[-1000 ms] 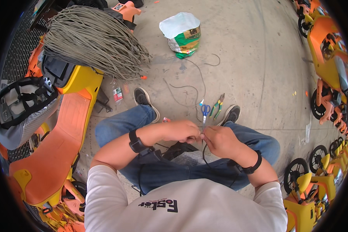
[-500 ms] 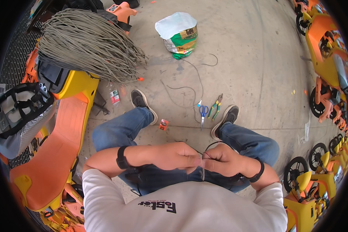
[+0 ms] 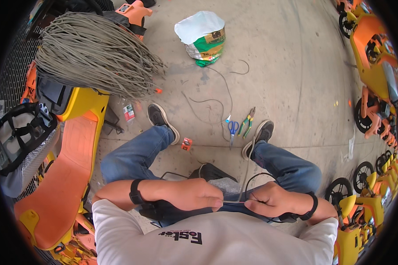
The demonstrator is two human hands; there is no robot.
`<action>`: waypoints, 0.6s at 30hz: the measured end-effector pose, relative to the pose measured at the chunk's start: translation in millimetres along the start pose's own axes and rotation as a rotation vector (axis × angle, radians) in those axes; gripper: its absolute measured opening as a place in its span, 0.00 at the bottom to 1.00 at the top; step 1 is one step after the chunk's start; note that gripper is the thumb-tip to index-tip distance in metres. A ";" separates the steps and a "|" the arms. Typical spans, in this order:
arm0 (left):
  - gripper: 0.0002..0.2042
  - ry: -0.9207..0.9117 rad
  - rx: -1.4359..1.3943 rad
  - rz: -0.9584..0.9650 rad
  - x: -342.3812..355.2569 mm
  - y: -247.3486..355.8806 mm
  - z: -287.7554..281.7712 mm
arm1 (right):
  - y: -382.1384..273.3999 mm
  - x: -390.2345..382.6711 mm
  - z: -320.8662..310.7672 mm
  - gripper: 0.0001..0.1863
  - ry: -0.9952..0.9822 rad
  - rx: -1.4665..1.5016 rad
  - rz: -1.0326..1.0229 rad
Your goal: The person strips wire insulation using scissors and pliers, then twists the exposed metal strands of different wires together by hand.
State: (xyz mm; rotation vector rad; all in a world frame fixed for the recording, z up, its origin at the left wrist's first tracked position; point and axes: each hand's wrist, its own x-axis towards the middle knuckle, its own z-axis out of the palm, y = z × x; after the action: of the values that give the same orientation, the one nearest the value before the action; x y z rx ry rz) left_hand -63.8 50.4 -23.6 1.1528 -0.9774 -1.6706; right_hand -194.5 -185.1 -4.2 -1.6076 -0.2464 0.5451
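Note:
My left hand (image 3: 200, 195) is closed, thumb against fingers, on a thin grey cable (image 3: 231, 202). The cable stretches across to my right hand (image 3: 270, 201), which is also closed in a pinch. A black cable (image 3: 251, 178) loops up from the right hand. Another grey length rises between the hands toward my right shoe. The exact meeting point of the cables is too small to make out. Beyond the hands, on the floor between my feet, lie blue-handled scissors (image 3: 233, 129) and green-handled pliers (image 3: 247, 123).
A large bundle of grey cables (image 3: 97, 55) rests on an orange and yellow scooter (image 3: 75, 150) at left. Ahead stands a green and white sack (image 3: 205, 42). A small red box (image 3: 186, 144) and a plastic bottle (image 3: 128, 113) lie near my left shoe. Scooters (image 3: 369, 66) line the right side.
My hands have moved apart, from touching to a gap with grey cable stretched between them. They are also slightly lower. A dark object and clear plastic now show beyond them.

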 end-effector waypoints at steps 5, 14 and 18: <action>0.11 -0.026 0.073 0.033 -8.0 -4.0 -7.9 | -6.8 -32.3 -19.0 0.20 -0.001 -0.058 0.101; 0.10 -0.010 0.066 0.012 -18.6 -12.0 -31.6 | -9.4 -64.8 -43.3 0.18 0.115 -0.096 0.144; 0.11 0.011 0.076 -0.014 -17.7 -14.7 -36.8 | -4.6 -62.6 -44.1 0.18 0.158 -0.066 0.190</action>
State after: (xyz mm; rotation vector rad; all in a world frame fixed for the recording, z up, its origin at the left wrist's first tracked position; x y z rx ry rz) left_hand -28.2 67.0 -41.9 1.2200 -1.0359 -1.6484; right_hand -226.4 -252.4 14.0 -1.7391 0.0070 0.5560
